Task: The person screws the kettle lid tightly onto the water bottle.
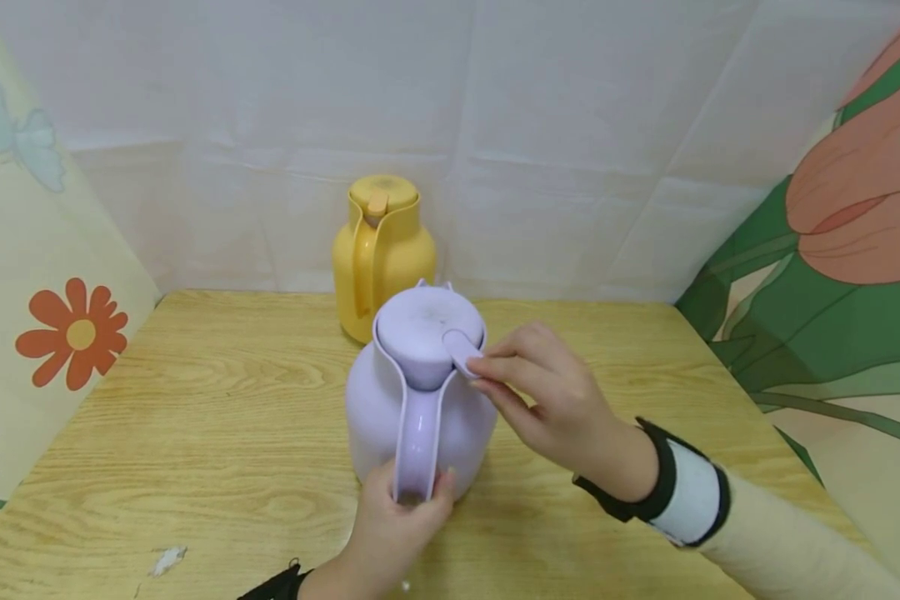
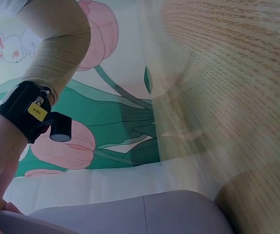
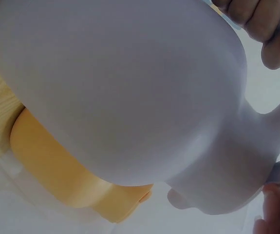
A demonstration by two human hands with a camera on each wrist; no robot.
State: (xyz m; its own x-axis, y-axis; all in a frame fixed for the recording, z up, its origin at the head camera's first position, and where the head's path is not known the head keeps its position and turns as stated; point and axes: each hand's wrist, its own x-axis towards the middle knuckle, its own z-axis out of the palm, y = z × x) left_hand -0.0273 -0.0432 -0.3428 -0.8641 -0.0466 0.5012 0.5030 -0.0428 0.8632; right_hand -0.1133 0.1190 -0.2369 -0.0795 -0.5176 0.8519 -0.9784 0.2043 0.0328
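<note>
A lilac thermos jug stands at the middle of the wooden table, its handle toward me. My left hand grips the lower part of that handle. On top sits a round lid, its short thumb lever turned off to the right of the handle. Thumb and fingers of my right hand pinch the lever's outer end. In the right wrist view the jug's body fills most of the frame, with left-hand fingers at the handle in the upper right corner.
A yellow thermos jug of similar shape stands behind the lilac one, near the white back sheet. Its lever lines up with its handle. Panels with painted flowers border the table left and right. A worn white patch marks the tabletop.
</note>
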